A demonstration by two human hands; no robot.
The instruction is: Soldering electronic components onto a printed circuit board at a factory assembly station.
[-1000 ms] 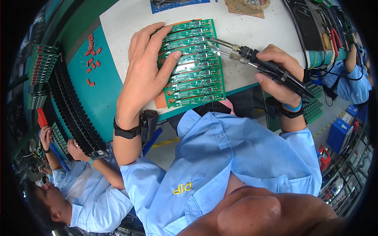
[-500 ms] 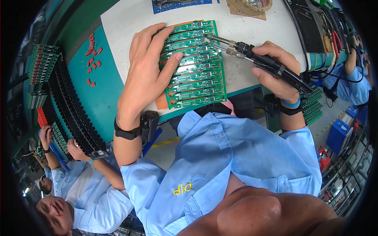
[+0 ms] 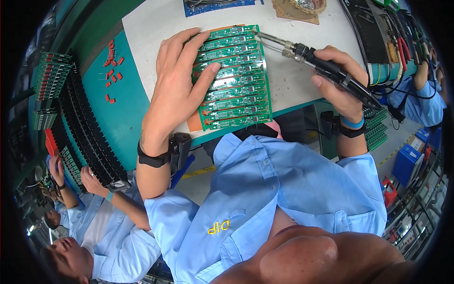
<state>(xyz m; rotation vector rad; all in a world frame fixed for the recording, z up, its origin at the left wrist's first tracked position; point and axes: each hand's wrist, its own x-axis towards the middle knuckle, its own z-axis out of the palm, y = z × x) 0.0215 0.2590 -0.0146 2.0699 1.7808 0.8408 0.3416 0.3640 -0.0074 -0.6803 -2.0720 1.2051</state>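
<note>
A green panel of narrow circuit boards [image 3: 241, 90], in several parallel strips, lies on an orange-brown backing [image 3: 194, 123] over the white work surface [image 3: 293, 90]. My left hand [image 3: 175, 90] rests spread on the panel's left part, hiding some strips, with the thumb stretched across the middle. My right hand [image 3: 347, 102] is wrapped round the black handle of a soldering iron [image 3: 301, 52]. Its metal tip and the thin tube alongside point left at the panel's far right corner. Whether the tip touches the board I cannot tell.
Several red components [image 3: 112, 61] with wire legs lie on the teal mat [image 3: 125, 102] at left, beside a black slotted rack [image 3: 90, 125]. A co-worker's hands [image 3: 92, 181] are near it. A round brown dish [image 3: 307, 5] stands at the back; red-handled pliers [image 3: 405, 49] lie at right.
My right hand has drawn the soldering iron to the right and slightly farther back, towards the panel's right edge. My left hand and the panel stay put.
</note>
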